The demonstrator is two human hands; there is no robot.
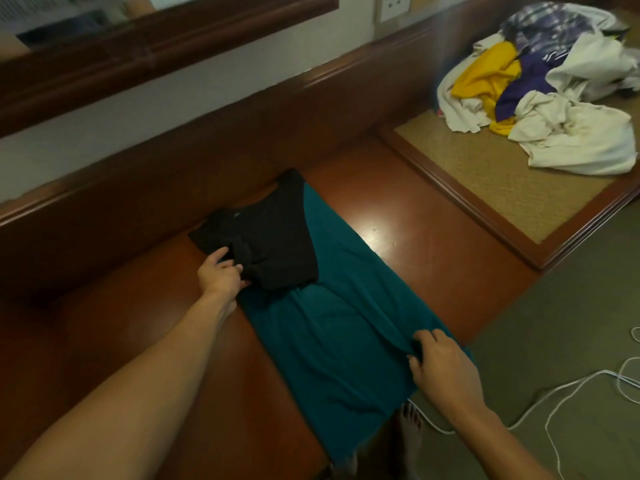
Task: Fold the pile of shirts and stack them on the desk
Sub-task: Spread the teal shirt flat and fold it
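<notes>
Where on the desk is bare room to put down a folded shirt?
The desk is bare right of the teal shirt, up to the frame of the woven panel. It is also bare left of the black shirt. The panel's near part is free; its far part is crowded by the shirt pile.

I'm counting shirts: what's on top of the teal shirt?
Black fabric covers its far end, gripped by the left hand; the right hand pinches the teal shirt. Anything beneath the black is covered.
</notes>
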